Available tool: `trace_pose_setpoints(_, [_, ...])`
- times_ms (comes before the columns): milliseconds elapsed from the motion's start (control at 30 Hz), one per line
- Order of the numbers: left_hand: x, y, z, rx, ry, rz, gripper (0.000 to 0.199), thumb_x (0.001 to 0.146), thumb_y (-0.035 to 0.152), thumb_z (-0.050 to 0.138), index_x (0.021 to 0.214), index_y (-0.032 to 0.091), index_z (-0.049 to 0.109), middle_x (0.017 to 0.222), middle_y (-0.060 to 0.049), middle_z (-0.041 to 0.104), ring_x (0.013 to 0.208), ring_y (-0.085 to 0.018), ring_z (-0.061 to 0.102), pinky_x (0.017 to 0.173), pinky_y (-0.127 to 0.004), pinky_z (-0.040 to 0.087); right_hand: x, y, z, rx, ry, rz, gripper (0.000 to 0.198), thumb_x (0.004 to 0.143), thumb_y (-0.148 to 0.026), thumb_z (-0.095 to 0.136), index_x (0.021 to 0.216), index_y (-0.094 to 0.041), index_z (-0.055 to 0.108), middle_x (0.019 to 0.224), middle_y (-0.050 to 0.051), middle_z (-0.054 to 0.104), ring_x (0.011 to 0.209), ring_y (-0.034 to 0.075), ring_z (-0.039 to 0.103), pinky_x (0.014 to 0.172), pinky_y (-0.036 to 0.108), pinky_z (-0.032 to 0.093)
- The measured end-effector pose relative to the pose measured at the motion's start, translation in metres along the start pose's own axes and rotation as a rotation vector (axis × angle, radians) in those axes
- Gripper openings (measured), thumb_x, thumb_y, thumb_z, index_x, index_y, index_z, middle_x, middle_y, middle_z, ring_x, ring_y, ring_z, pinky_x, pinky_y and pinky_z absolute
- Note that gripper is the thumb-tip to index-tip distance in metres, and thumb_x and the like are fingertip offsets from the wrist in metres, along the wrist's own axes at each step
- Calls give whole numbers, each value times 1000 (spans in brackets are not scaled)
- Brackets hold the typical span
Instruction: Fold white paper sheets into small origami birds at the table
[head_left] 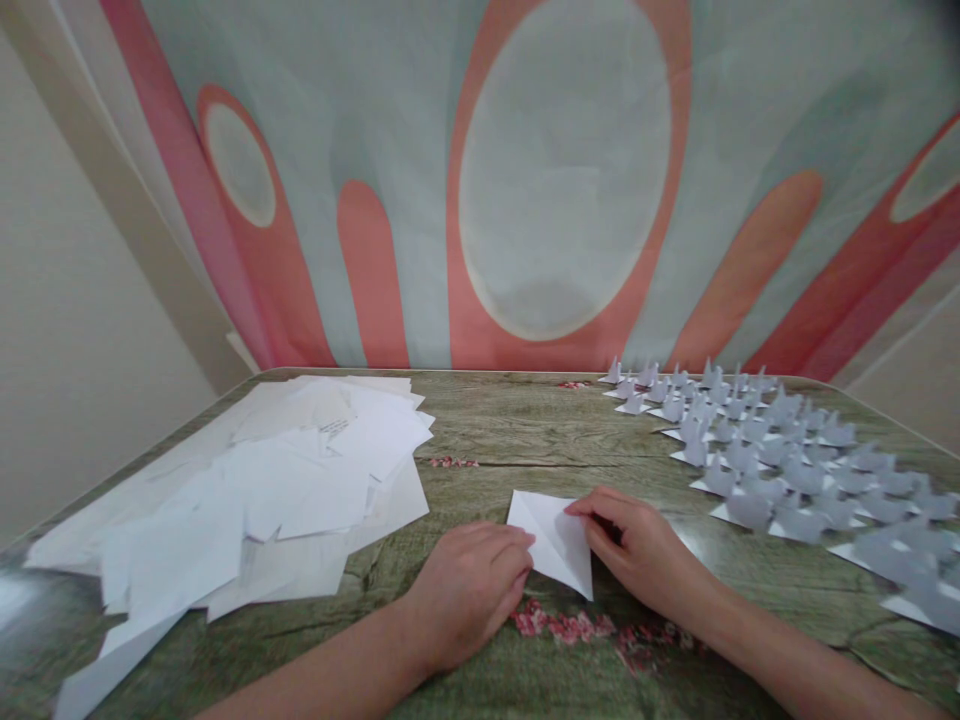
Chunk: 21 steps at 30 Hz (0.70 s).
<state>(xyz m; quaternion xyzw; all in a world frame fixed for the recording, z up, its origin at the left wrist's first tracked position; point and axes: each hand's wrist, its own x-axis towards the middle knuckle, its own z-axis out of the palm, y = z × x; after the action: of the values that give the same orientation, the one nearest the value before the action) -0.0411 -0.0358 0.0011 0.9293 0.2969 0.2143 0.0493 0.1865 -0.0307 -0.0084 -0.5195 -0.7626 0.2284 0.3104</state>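
A small folded piece of white paper (553,543) lies on the table between my two hands, with a crease running across its face. My left hand (474,590) is closed at its left edge, fingertips pressed on the paper and partly hiding that side. At the upper right edge, my right hand (634,545) pinches the paper between thumb and fingers. The underside of the paper is hidden.
A loose heap of white paper sheets (300,490) covers the table's left side. Rows of folded white paper figures (750,450) stand along the right. The wood-patterned table (517,415) meets a pink and grey-green backdrop (420,120) at its far edge.
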Motion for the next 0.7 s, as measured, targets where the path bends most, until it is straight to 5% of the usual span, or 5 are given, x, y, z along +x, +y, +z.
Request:
trace_pose_setpoints(333, [2, 1, 1, 1, -47, -78, 16, 78, 13, 47, 91, 18, 55, 96, -5, 67, 88, -18, 63, 82, -31, 50, 0, -4, -8, -109, -123, 21, 29, 78, -9, 45, 92, -23, 67, 81, 3, 61, 71, 16, 58, 67, 29, 45])
trace_pose_setpoints(533, [2, 0, -1, -20, -63, -105, 14, 75, 12, 47, 86, 18, 54, 90, -5, 66, 83, -18, 62, 79, -29, 49, 2, -7, -19, -209, -125, -210, 50, 65, 1, 51, 102, -29, 66, 109, 6, 55, 101, 24, 48, 84, 40, 42])
trace_pose_setpoints(700, [2, -1, -1, -59, -41, -125, 14, 76, 13, 47, 85, 19, 56, 86, -5, 66, 81, -17, 61, 77, -28, 48, 6, -6, -21, -222, -183, -391, 32, 75, -11, 59, 95, -33, 69, 104, 3, 62, 100, 24, 48, 84, 43, 40])
